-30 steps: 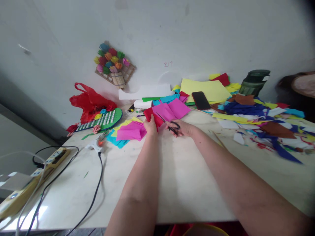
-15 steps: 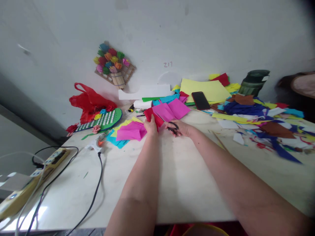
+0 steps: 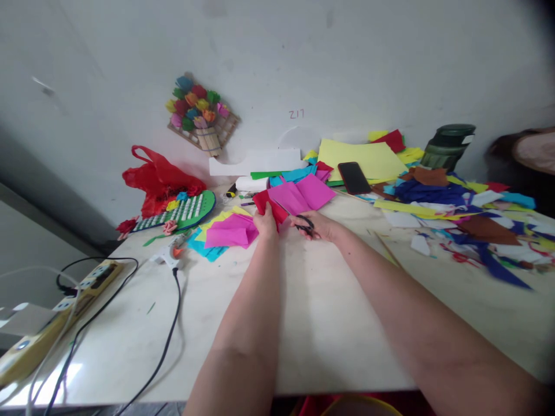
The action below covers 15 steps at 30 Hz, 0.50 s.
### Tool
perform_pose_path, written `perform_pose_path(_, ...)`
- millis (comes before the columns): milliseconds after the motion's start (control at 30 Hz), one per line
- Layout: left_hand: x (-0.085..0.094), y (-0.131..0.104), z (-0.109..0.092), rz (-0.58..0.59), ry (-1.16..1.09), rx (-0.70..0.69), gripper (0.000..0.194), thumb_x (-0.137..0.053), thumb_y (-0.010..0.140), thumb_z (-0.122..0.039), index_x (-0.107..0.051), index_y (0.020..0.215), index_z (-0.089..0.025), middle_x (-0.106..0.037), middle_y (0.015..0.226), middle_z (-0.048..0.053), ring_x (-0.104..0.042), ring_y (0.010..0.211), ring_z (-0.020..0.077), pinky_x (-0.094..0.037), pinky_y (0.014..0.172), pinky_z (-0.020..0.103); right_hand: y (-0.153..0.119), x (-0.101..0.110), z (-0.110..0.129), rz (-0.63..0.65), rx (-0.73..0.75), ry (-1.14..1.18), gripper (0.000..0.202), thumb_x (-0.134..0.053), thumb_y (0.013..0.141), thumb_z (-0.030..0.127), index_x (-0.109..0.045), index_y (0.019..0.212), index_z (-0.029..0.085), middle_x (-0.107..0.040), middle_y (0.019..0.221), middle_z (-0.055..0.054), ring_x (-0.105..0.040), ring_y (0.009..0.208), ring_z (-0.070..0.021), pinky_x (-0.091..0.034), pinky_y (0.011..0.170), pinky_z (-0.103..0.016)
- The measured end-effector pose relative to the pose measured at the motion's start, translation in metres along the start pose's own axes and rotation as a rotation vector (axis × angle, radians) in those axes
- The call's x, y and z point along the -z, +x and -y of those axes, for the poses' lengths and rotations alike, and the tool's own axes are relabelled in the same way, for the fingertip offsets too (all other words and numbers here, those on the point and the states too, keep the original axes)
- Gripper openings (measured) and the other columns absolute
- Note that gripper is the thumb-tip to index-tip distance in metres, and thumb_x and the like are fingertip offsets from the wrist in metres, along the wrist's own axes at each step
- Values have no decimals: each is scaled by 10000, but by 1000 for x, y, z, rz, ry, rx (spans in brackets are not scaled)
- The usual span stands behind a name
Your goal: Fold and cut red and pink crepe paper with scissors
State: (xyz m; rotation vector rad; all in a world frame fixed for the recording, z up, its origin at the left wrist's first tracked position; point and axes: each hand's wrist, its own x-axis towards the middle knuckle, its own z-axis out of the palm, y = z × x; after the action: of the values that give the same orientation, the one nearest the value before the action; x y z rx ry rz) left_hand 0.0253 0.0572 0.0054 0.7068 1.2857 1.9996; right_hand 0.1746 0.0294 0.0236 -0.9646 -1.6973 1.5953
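Scissors [image 3: 306, 227] sit in the right grip [image 3: 319, 225], its fingers curled round the dark handles, with the blades reaching over folded red paper [image 3: 281, 215]; whether they touch it cannot be told. The left grip [image 3: 266, 222] pinches that paper, nearer the back edge of the surface [image 3: 329, 323] than its front edge. Pink sheets [image 3: 316, 193] lie just beyond, toward the back edge. A glue gun [image 3: 170, 254] lies toward the left edge.

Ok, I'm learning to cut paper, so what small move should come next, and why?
Likely a small snip with the scissors at the red paper: the left hand holds that paper, and the right hand holds the scissors pointed toward it.
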Motion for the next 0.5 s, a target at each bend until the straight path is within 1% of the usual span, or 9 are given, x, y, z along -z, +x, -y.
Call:
perform_pose_path(200, 0, 3, 2, -17, 5, 6, 307, -601, 667, -362, -590, 827, -100, -608, 692, 54, -572, 587, 140, -440, 550, 255, -1, -1, 0, 5, 9, 4, 440, -590, 688, 561, -559, 784, 133, -486, 453, 41, -400, 302, -41, -176, 237, -149)
perform_pose_path(333, 0, 3, 3, -25, 1, 7, 300, -600, 666, -358, -587, 825, -104, -604, 681, 45, -568, 566, 133, -437, 541, 252, -1, -2, 1, -5, 5, 2, 434, -585, 697, 555, -559, 779, 129, -480, 442, 43, -388, 293, -39, -163, 235, -152)
perform_pose_path(500, 0, 1, 1, -14, -19, -2, 283, -609, 657, -349, -580, 798, -106, -598, 665, 39, -554, 533, 120, -425, 519, 241, 0, -1, 1, 2, -20, 11, 441, -568, 710, 558, -560, 804, 128, -494, 463, 35, -418, 308, -47, -190, 242, -148)
